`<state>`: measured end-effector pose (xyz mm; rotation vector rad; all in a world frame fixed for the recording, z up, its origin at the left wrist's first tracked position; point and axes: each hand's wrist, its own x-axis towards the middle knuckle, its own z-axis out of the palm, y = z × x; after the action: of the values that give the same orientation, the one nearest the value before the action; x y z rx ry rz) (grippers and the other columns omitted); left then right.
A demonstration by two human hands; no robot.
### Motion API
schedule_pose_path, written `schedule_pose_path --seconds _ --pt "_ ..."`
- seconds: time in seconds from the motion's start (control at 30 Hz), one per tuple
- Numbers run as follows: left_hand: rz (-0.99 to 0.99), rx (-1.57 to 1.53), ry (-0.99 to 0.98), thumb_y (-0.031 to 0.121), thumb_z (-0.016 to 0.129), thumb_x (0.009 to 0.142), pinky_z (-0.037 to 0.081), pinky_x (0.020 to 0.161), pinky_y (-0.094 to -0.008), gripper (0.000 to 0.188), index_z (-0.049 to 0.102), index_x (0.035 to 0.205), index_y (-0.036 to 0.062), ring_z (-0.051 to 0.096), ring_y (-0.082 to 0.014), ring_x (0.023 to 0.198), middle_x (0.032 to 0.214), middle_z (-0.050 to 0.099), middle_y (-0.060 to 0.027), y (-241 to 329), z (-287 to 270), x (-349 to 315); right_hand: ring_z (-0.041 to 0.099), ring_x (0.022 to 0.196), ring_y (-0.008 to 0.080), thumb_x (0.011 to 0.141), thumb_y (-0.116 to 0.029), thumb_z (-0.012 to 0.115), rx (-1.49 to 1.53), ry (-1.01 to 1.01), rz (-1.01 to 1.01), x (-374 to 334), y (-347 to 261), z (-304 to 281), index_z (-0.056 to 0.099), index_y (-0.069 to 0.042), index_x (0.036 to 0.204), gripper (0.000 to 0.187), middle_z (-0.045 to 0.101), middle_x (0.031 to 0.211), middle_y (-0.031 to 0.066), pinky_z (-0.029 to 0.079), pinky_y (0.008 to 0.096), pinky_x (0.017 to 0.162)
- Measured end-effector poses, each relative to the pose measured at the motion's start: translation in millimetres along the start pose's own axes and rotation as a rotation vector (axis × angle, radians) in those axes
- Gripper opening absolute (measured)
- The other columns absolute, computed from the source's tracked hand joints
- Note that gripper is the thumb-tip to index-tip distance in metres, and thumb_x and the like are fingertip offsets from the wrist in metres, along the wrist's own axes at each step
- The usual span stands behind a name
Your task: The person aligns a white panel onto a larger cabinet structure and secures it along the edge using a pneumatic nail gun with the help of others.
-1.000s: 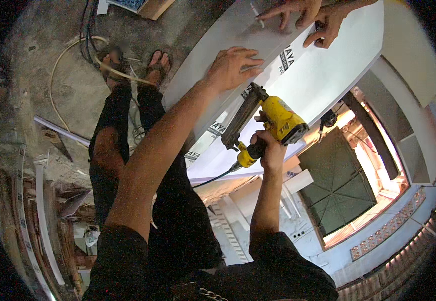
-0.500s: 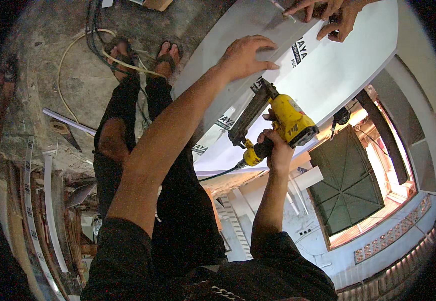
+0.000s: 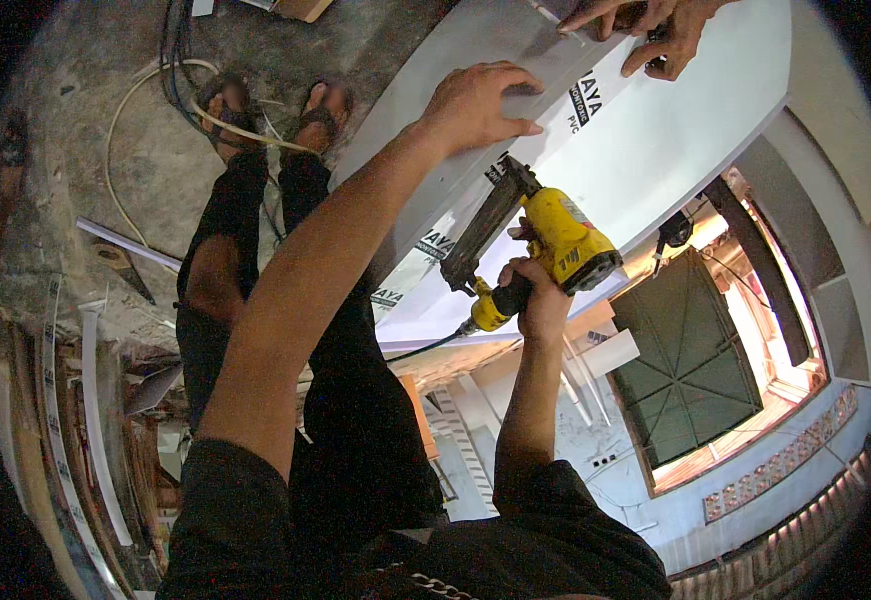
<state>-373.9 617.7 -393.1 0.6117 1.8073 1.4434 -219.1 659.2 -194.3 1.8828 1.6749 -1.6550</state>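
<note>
A yellow nail gun (image 3: 565,240) with a dark magazine is gripped by my right hand (image 3: 537,290). Its nose touches or nearly touches the large white panel (image 3: 695,130); I cannot tell which. From its handle end a thin air hose (image 3: 420,348) runs off to the left. My left hand (image 3: 470,105) rests across the joint of the white panel and a greyish sheet (image 3: 405,120), thumb and fingers spread, just beyond the nail gun's nose. Another person's hands (image 3: 655,30) are at the panel's far edge, top right.
A pale hose (image 3: 120,130) and dark cables (image 3: 167,70) lie on the concrete floor by my feet. A handsaw (image 3: 125,270) lies next to a white strip (image 3: 125,243) at left. Long boards and strips (image 3: 105,420) stand at lower left. A dark green shutter (image 3: 685,360) is at right.
The whole view has shifted slightly, so things appear a little further left. Both my hands and the nail gun keep about the same places against the panel.
</note>
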Motion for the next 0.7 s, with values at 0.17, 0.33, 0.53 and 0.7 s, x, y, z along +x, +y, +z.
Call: schedule_pose_path --seconds 0.17,0.33,0.53,0.7 --pt "-0.003 -0.027 -0.013 0.042 0.082 0.069 0.047 0.098 -0.0391 0.055 0.066 0.114 0.0154 0.061 -0.0280 0.111 0.118 0.065 -0.0073 -1.0 -1.2 2.3 0.059 0.059 0.0195 0.070 0.006 0.053 -0.027 -0.012 -0.007 -0.4 -3.3 2.2 0.052 0.006 0.121 0.052 0.061 0.106 0.0161 0.050 0.0295 0.056" --pt "-0.010 -0.042 -0.016 0.043 0.082 0.069 0.047 0.098 -0.0389 0.055 0.067 0.113 0.0150 0.062 -0.0276 0.110 0.117 0.065 -0.0072 0.0 -1.4 4.2 0.058 0.058 0.0192 0.069 0.006 0.053 -0.036 0.022 -0.015 1.5 0.5 0.0 0.051 0.006 0.122 0.053 0.062 0.106 0.0159 0.050 0.0288 0.054" --pt "-0.023 -0.007 -0.038 0.044 0.083 0.067 0.048 0.095 -0.0402 0.056 0.066 0.112 0.0152 0.063 -0.0280 0.109 0.116 0.066 -0.0075 2.7 -2.4 7.7 0.055 0.054 0.0171 0.070 0.007 0.054 0.027 0.062 0.022 -2.1 -14.1 19.0 0.055 0.005 0.118 0.047 0.059 0.096 0.0120 0.047 0.0276 0.050" --pt "-0.064 -0.063 -0.072 0.043 0.081 0.068 0.048 0.094 -0.0409 0.055 0.066 0.115 0.0175 0.063 -0.0280 0.109 0.113 0.068 -0.0073 -4.8 1.0 14.7 0.056 0.056 0.0163 0.073 0.010 0.052 -0.071 0.081 0.031 -3.3 -12.9 24.5 0.054 0.003 0.118 0.046 0.059 0.095 0.0106 0.046 0.0258 0.048"
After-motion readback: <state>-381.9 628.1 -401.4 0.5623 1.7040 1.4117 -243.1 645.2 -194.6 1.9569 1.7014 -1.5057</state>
